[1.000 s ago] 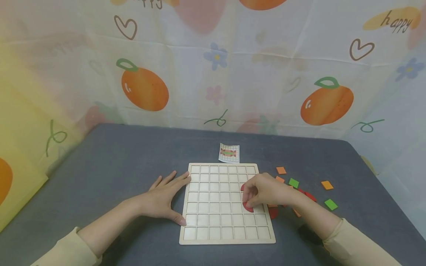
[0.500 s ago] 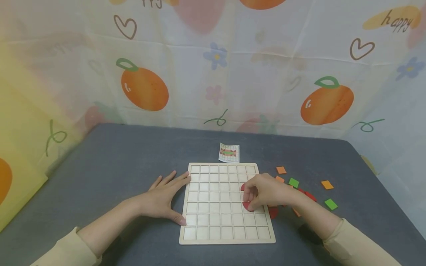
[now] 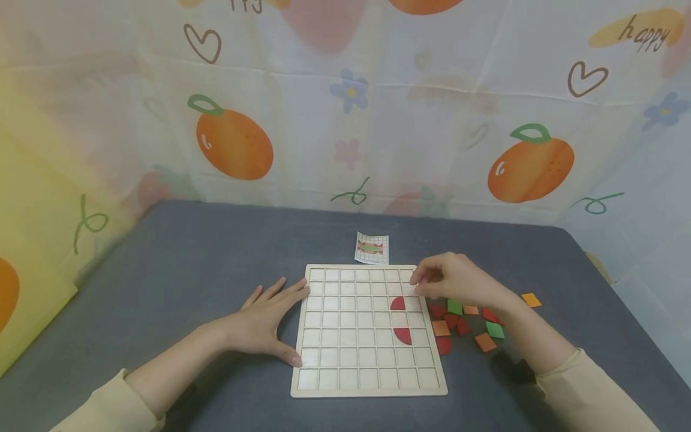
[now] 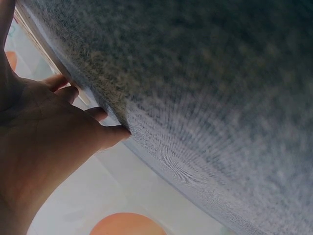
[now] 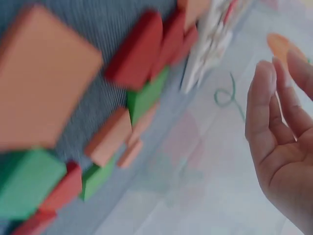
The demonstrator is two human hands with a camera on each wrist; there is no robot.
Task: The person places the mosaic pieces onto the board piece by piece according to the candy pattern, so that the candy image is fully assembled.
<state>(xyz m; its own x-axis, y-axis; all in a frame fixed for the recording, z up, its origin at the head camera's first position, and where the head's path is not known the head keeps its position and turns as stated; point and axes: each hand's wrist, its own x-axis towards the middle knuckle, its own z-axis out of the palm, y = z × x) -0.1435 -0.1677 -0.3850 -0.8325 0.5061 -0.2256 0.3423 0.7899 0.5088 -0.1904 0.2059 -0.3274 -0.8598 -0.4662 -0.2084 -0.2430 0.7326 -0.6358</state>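
Observation:
A pale wooden grid board (image 3: 358,340) lies on the dark table. My left hand (image 3: 267,324) rests along its left edge, fingers spread and thumb at the lower corner; in the left wrist view its fingertips touch the edge. Two red quarter-circle pieces sit in cells on the board's right side, an upper one (image 3: 397,303) and a lower one (image 3: 403,335). Above the board's upper right edge hovers my right hand (image 3: 456,278), fingers loosely bent. In the right wrist view this hand (image 5: 288,132) is raised over the table, with nothing seen between thumb and fingers.
Right of the board lie several loose red, orange and green pieces, among them an orange square (image 3: 485,342) and a green diamond (image 3: 494,330). A small card (image 3: 372,248) with a printed grid pattern lies behind the board. A printed cloth (image 3: 302,120) hangs behind the table.
My right hand has let go of the lower red quarter-circle and moved up and to the right, uncovering both red pieces. My left hand has stayed still.

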